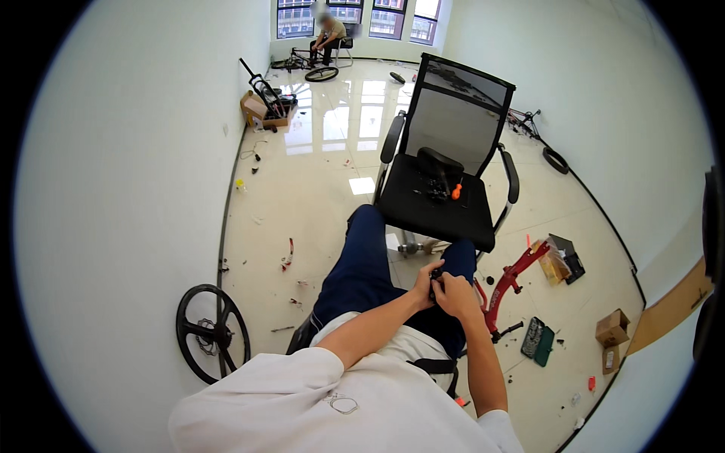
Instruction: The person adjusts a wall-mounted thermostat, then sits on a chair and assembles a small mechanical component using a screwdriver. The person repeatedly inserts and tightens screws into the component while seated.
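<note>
Both hands meet over my lap, around a small black part whose kind I cannot make out. My left hand is closed round it from the left, and my right hand grips it from the right with bent fingers. Much of the part is hidden by the fingers. Just ahead stands a black office chair with a mesh back. On its seat lie a black bicycle saddle, a heap of small black parts and an orange-handled screwdriver.
A red bicycle frame lies right of my knee, near an open green tool case and cardboard boxes. At left a black wheel leans on the wall. Far off, a seated person bends over a bicycle.
</note>
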Action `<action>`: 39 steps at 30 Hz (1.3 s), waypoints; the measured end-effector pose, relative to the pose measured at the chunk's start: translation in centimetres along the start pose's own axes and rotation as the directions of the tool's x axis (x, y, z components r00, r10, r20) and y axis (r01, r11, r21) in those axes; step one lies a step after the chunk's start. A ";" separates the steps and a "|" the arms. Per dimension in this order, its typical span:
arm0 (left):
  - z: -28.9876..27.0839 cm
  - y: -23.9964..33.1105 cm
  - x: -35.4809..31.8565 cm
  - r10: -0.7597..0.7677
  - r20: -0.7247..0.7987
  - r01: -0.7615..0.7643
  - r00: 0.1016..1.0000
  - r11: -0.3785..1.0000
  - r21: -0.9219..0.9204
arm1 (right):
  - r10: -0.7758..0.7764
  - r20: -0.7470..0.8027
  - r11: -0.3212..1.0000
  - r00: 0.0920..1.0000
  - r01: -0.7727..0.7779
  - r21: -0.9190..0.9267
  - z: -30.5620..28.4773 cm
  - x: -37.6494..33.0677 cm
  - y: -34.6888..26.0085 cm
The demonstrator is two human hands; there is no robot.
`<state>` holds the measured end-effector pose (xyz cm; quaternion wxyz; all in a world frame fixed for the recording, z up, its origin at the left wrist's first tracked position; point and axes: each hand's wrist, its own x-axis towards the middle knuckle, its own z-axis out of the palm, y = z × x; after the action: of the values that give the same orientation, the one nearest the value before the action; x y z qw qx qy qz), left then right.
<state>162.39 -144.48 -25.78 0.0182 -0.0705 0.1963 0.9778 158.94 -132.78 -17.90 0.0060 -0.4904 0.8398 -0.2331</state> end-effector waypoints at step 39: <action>1.3 -0.4 -0.3 0.054 -0.304 0.004 0.951 0.982 0.189 | 0.039 -0.145 0.947 0.989 0.010 0.321 -1.0 -2.0 -0.3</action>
<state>162.59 -143.57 -24.72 -0.0184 -0.2173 0.2885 0.9323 159.96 -130.83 -17.30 0.0243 -0.4576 0.7924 -0.4027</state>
